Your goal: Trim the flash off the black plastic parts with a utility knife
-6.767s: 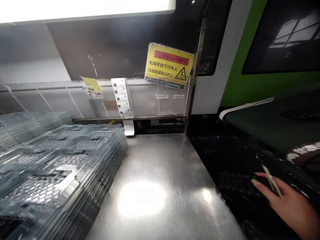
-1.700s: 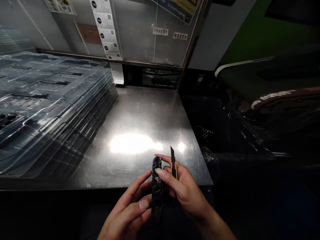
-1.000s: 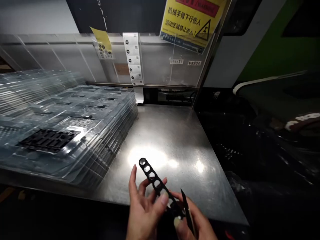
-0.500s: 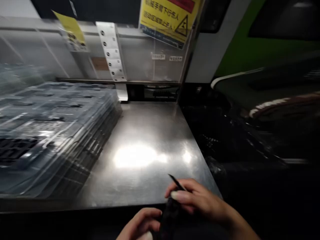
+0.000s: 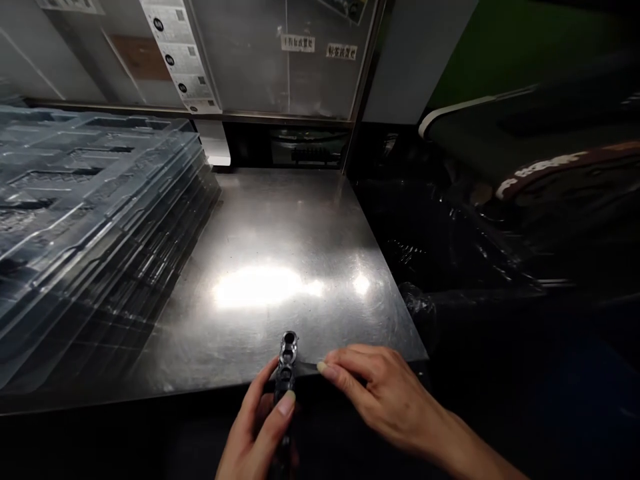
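Note:
My left hand (image 5: 260,430) grips a black plastic strip with round holes (image 5: 288,353), held edge-on and upright over the near edge of the steel table (image 5: 280,233). My right hand (image 5: 385,393) sits just to its right, fingers curled around a thin blade (image 5: 309,364) whose tip lies flat against the strip's side. Only a short sliver of the blade shows past my fingertips.
A tall stack of clear plastic trays (image 5: 90,213) fills the table's left side. A clear panel with labels (image 5: 280,60) stands behind. Dark plastic sheeting (image 5: 450,247) and a dark conveyor (image 5: 525,133) lie to the right.
The strip has turned from flat and angled to edge-on and upright. My right hand has brought the blade down from pointing upward to lying sideways against the strip. The camera tilted downward.

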A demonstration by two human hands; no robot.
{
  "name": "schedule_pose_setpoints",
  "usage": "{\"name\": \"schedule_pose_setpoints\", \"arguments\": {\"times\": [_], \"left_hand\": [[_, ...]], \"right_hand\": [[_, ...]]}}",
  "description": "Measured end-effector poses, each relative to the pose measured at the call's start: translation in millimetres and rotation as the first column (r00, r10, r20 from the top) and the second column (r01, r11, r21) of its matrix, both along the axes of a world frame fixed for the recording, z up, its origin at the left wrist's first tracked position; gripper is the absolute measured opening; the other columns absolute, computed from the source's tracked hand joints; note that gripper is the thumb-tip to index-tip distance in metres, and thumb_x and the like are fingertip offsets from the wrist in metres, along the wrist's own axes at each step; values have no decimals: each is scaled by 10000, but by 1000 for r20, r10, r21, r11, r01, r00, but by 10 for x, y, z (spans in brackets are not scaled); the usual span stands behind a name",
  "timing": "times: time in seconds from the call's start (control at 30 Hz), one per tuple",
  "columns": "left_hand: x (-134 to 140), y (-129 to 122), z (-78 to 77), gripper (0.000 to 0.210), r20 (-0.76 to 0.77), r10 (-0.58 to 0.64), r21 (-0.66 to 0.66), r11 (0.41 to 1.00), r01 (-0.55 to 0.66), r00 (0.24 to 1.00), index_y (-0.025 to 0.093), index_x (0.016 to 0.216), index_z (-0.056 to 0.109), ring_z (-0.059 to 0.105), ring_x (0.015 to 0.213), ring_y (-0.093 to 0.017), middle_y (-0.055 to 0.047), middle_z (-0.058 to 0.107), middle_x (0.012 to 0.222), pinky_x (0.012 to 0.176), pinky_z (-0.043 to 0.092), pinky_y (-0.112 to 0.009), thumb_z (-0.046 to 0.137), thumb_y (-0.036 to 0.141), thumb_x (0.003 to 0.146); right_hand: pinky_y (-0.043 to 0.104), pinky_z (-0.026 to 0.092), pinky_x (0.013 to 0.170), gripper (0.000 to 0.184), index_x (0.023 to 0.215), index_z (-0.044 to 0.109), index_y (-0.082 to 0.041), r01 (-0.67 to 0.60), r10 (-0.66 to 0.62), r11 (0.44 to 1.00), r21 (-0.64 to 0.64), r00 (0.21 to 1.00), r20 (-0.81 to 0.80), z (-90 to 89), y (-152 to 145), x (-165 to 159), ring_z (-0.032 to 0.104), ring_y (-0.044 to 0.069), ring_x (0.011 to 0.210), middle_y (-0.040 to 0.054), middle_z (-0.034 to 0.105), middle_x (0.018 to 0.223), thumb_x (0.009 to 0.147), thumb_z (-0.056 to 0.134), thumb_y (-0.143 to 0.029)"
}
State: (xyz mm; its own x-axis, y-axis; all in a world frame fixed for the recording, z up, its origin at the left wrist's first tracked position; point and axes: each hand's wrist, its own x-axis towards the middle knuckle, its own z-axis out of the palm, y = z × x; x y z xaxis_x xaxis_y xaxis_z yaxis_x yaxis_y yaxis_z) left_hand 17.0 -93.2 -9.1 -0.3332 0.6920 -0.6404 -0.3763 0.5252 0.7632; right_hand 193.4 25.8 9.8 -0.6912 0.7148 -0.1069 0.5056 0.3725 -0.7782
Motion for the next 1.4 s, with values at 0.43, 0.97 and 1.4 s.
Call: {"name": "schedule_pose_setpoints", "arguments": {"times": [0.43, 0.97, 1.4], "left_hand": [[16, 29, -29, 687, 41, 109, 6, 994, -109, 993, 305, 1388, 657, 733, 1050, -319, -91, 759, 1266, 726, 578, -297, 835, 551, 771], [47, 44, -22, 505, -32, 94, -22, 995, -95, 995, 399, 1310, 721, 464, 1463, -355, -22, 709, 1373, 1244, 297, -459, 770, 568, 836], [96, 72, 64, 660, -21, 133, -94, 986, -134, 991, 335, 1395, 666, 743, 989, -305, -97, 762, 1214, 808, 604, -360, 789, 597, 801]], "right_hand": [[297, 394, 647, 366, 1004, 757, -302, -57, 33, 988, 142, 986, 165, -126, 22, -52, 634, 159, 662, -16, 675, 749, 1099, 457, -488], [310, 236, 543, 385, 855, 654, -282, -70, -16, 957, 281, 956, 293, -29, -22, -70, 526, 126, 542, -53, 605, 667, 1107, 441, -482], [292, 466, 690, 247, 1115, 787, -217, 281, -254, 905, 320, 959, -125, -208, -141, -98, 650, 168, 699, 23, 705, 789, 1077, 577, -341]]}}
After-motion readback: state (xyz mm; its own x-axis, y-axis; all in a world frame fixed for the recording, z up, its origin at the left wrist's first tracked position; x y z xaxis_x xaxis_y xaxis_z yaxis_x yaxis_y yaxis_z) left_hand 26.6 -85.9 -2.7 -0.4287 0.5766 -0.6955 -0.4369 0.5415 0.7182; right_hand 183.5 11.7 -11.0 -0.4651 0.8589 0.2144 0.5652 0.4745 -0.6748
